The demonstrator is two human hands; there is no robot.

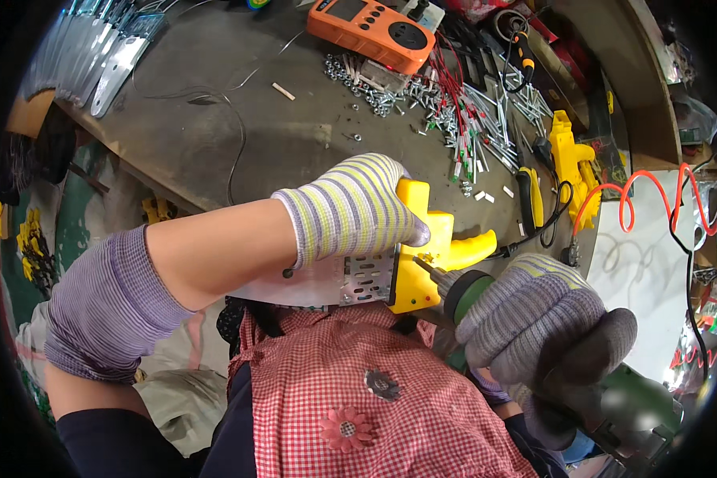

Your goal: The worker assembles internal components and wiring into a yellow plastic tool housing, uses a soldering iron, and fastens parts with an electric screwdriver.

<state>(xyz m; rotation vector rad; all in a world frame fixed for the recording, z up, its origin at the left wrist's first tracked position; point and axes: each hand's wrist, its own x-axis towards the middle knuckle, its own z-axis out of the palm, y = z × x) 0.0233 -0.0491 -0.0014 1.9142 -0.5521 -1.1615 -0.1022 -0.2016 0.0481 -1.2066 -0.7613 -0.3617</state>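
Observation:
My left hand [354, 203], in a striped knit glove, is closed over the top of a yellow plastic handle [414, 283]. A flat metal plate [366, 279] with slots runs from that handle to the left, partly under my forearm. My right hand [534, 319], gloved too, wraps round a green power screwdriver [472, 296]. Its bit points left and up, the tip at or just off a small hole or screw in the handle's face; I cannot tell if they touch. The handle's yellow grip [470, 251] sticks out to the right, with a dark cord near its end.
An orange meter with a socket [372, 33] stands at the back. Loose nuts [382, 101], long screws [494, 119] and red wires lie beside it. Pliers [530, 203] and another yellow handle [570, 159] are at right, near a coiled red hose [629, 191]. Metal blades [123, 68] are stacked far left.

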